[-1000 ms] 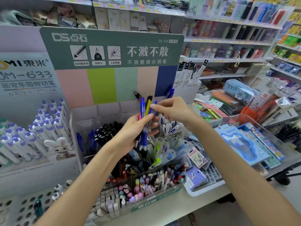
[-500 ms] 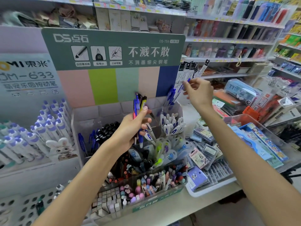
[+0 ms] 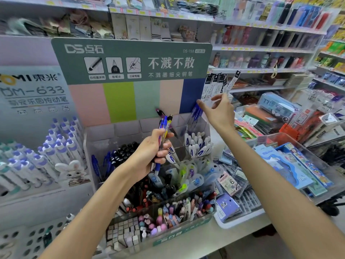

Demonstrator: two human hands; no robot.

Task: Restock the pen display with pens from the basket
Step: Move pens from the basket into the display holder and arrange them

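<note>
My left hand grips a small bundle of pens, blue ones and a yellow one, upright in front of the clear tiered pen display. My right hand is raised at the display's back right corner with its fingers spread and nothing in them. Its index fingertip is just above the blue pens standing in the back right compartment. Other compartments hold black pens and white-capped pens. A white perforated basket shows at the bottom left.
A green and pastel sign board rises behind the display. Purple-capped pens fill a stand on the left. A front tray holds erasers and small pens. On the right are packaged stationery in a clear bin and stocked shelves.
My right hand took a blue pen from the bundle and carried it up to the back right compartment. Now its fingers are spread and hold no pen. My left hand stayed in place.
</note>
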